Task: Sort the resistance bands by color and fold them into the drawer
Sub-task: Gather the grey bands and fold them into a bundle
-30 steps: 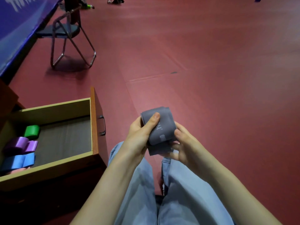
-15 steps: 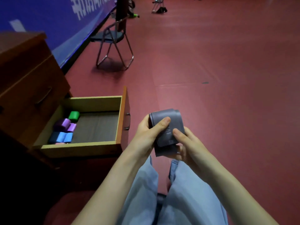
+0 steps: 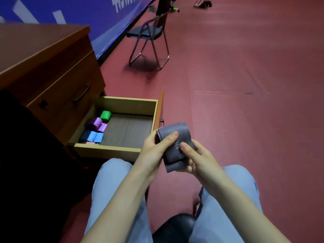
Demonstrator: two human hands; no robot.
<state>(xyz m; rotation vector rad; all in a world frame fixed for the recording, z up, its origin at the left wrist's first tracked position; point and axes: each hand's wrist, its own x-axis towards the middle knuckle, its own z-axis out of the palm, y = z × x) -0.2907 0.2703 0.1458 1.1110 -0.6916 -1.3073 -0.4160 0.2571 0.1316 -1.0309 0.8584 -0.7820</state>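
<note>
A folded grey resistance band [image 3: 175, 137] sits between both hands, just right of the open drawer [image 3: 112, 150]. My left hand [image 3: 154, 146] pinches its upper fold with the thumb on top. My right hand [image 3: 196, 158] presses its thumb on the band's middle and cups the lower end. Inside the drawer, along its left side, lie a green roll [image 3: 105, 116], a purple roll [image 3: 96, 124], a blue roll [image 3: 91, 136] and a sliver of a pink one [image 3: 90, 143].
The drawer belongs to a brown wooden cabinet [image 3: 52, 76] at the left. A folding chair [image 3: 149, 37] stands on the red floor beyond it, beside a blue banner wall [image 3: 87, 11]. My knees in light blue trousers [image 3: 114, 181] are below the hands.
The view has swung left and down, bringing the cabinet and drawer further into sight. Both hands keep hold of the grey band, and the right thumb has slid onto its middle.
</note>
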